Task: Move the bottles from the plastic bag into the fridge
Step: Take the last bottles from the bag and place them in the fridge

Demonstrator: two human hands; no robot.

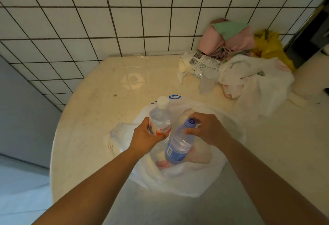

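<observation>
Left hand (146,136) gripping red-labelled bottle (159,118), right hand (208,128) gripping blue-capped bottle (179,144), both inside white plastic bag (178,182) on desk (99,100). Crumpled bags (252,82) and cloths (229,38) behind, near tiled wall (124,20).

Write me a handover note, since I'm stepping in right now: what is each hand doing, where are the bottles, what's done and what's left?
Left hand: grips the red-labelled bottle, upright over the plastic bag.
Right hand: fingers at the neck of the blue-labelled bottle, whose base is still in the bag.
The bag sits on the counter.
Done: both bottles are in hand.
Left: lift both clear and put them in the fridge, which is not in view.
</observation>
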